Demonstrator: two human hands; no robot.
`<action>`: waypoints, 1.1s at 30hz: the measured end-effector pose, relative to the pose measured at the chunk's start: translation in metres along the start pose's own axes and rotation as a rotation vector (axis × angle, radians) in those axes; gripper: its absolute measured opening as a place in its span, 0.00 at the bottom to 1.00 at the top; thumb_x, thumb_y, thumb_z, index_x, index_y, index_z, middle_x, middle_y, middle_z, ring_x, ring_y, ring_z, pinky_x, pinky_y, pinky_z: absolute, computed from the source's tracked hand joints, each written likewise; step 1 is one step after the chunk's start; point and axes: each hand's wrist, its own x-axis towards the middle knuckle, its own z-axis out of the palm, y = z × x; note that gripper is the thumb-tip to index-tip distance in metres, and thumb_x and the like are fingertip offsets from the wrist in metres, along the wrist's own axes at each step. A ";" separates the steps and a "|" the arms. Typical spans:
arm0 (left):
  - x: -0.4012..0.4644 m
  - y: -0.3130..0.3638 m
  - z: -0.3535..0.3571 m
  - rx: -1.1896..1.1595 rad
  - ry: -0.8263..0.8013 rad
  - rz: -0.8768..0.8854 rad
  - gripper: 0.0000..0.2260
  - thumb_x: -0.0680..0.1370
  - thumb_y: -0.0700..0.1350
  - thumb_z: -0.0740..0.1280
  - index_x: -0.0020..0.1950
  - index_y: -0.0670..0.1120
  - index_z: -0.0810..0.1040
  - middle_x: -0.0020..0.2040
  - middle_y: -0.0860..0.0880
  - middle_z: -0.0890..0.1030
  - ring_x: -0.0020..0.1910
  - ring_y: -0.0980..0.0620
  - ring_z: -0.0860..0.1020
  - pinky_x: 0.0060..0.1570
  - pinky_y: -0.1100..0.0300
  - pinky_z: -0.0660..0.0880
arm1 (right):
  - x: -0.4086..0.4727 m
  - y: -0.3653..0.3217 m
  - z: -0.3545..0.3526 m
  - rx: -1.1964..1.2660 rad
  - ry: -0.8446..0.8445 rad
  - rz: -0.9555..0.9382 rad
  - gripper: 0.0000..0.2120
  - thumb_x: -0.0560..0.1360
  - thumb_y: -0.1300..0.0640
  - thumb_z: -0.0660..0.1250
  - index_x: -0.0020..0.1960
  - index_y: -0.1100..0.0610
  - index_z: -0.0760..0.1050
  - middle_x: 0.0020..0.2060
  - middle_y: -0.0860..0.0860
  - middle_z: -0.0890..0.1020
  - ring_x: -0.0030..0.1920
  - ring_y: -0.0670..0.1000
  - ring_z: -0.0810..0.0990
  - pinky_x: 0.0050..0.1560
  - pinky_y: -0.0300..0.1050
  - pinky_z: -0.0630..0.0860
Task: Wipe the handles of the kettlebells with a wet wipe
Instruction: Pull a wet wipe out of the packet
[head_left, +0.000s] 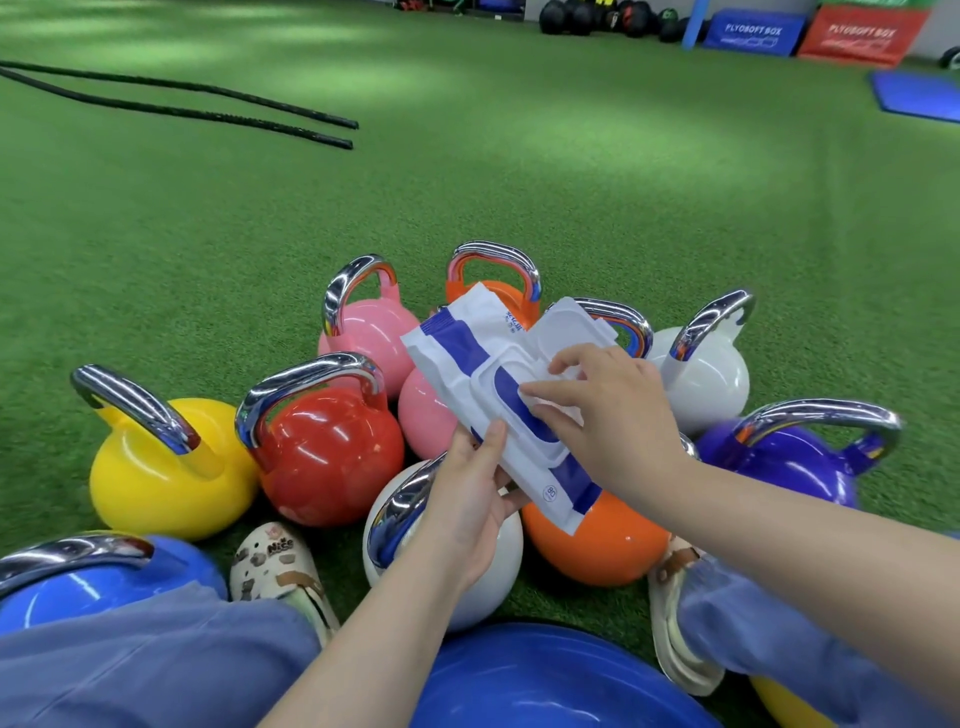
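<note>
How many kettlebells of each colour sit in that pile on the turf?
pink kettlebells: 2
orange kettlebells: 2
white kettlebells: 2
yellow kettlebell: 1
red kettlebell: 1
purple kettlebell: 1
blue kettlebell: 1
Total: 10
Left out: one handle behind the wipe pack, body hidden; the cut-off blue shape and yellow shape.

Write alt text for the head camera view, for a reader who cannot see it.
A person's left hand holds a white and blue wet wipe pack with its lid flipped open, while the right hand pinches a wipe at the opening. Below lie colourful kettlebells with chrome handles, clustered on green turf.
</note>
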 end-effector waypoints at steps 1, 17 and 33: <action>0.000 0.000 0.001 -0.003 0.003 0.001 0.11 0.81 0.44 0.57 0.61 0.50 0.72 0.53 0.48 0.82 0.51 0.48 0.81 0.49 0.49 0.78 | 0.001 0.001 0.000 0.007 0.017 -0.006 0.11 0.70 0.45 0.62 0.41 0.45 0.83 0.39 0.48 0.79 0.37 0.55 0.78 0.40 0.47 0.68; -0.004 0.003 0.010 -0.195 0.182 -0.127 0.13 0.80 0.47 0.57 0.61 0.48 0.74 0.54 0.45 0.82 0.53 0.45 0.80 0.47 0.50 0.79 | 0.015 -0.006 -0.011 1.121 -0.099 0.668 0.13 0.79 0.66 0.56 0.38 0.54 0.65 0.31 0.51 0.68 0.32 0.48 0.68 0.36 0.42 0.71; 0.007 -0.001 -0.004 -0.184 0.179 -0.172 0.23 0.72 0.53 0.68 0.64 0.44 0.73 0.53 0.43 0.82 0.49 0.46 0.81 0.45 0.55 0.79 | 0.010 -0.019 -0.027 0.945 -0.830 0.632 0.14 0.78 0.62 0.56 0.47 0.55 0.80 0.25 0.54 0.68 0.16 0.45 0.59 0.20 0.35 0.61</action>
